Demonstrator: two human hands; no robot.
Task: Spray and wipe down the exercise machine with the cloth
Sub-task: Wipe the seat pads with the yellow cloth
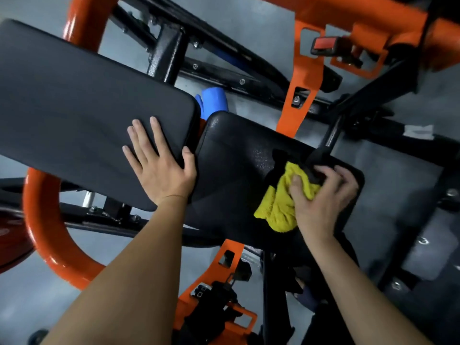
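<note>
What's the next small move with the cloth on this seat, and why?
Probably sweep the cloth left across the seat toward the back pad. The right hand grips it bunched near the seat's right end, the stretch beyond looks speckled, perhaps with spray, and the left hand lies flat on the back pad.

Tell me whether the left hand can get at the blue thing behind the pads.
Probably, with a stretch. The left hand lies flat and free on the large pad; the blue thing shows past that pad's corner, partly hidden and apparently lower down.
</note>
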